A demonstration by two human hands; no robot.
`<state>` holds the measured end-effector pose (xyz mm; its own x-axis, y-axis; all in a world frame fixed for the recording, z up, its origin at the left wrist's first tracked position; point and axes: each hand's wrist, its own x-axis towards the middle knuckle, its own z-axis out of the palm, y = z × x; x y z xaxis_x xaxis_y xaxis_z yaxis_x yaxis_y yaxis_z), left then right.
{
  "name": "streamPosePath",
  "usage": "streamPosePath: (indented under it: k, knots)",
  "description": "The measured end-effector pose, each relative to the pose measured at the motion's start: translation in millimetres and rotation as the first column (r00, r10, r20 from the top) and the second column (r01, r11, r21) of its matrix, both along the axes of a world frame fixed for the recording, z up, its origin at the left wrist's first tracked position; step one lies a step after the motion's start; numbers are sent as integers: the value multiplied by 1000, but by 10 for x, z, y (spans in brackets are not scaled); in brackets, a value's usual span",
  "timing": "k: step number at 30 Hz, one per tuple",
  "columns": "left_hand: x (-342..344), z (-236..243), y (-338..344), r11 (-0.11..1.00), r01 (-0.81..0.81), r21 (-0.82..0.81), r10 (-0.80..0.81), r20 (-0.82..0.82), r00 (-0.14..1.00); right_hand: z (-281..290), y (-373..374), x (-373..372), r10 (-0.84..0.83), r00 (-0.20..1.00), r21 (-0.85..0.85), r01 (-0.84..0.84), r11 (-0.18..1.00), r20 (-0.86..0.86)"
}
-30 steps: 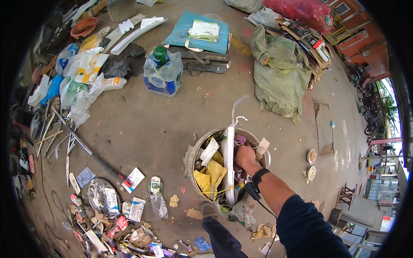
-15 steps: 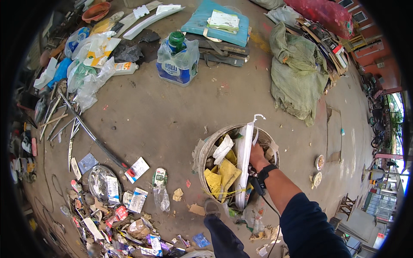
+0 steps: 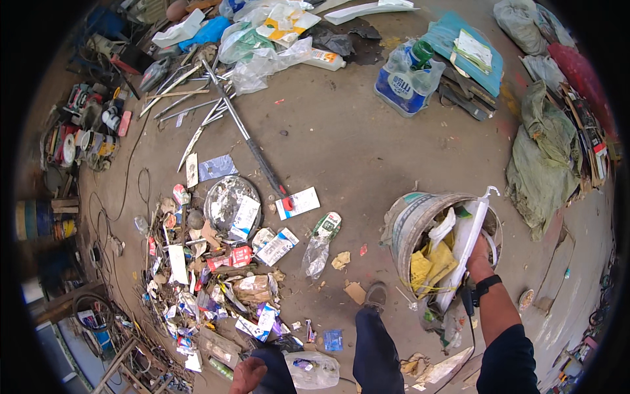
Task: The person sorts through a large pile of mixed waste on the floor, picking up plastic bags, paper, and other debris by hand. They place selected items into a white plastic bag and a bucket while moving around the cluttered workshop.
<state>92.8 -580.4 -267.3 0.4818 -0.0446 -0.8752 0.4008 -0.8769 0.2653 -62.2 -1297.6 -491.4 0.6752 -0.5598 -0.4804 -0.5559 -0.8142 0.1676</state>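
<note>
A worn round bucket [image 3: 410, 230] stands at the right, stuffed with scrap. My right hand [image 3: 480, 255] reaches inside it by the right rim, against a long white plastic strip [image 3: 470, 240] that sticks up past the rim. Its fingers are hidden behind the strip and among the contents. Crumpled yellow pieces [image 3: 441, 261] and a white scrap [image 3: 443, 225] lie left of the strip. A black cable with a thick dark end [image 3: 467, 301] hangs near my right wrist. At the lower edge, my left hand [image 3: 248, 375] is beside my leg, fingers loosely curled, with nothing visible in it.
A heap of mixed rubbish [image 3: 216, 282] spreads at the lower left, with a round dirty lid [image 3: 230, 207] on it. A long dark pole [image 3: 256, 154] points toward a white card. Farther back are a blue bottle pack [image 3: 401, 88] and a green sack [image 3: 541, 157].
The view has turned left, so the bucket and floor items appear farther right. More of the bucket's outer side shows. My left hand has come into view; my right hand stays in the bucket.
</note>
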Motion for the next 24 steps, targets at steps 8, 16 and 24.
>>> streamPosePath:
  k: [8, 16, 24]
  knots:
    - [-120, 51, 247, 993, 51, 106, -53, 13, 999, 983, -171, 545, -16, 985, 103, -1, 995, 172]
    - [-143, -43, 389, 988, -153, -19, 153, 40, 987, 1608, 154, 750, -176, 830, 372, -40, 927, 529]
    - [-68, -276, 980, 992, 77, -96, -79, -13, 997, 2321, 379, 629, -146, 933, 250, 63, 966, 330]
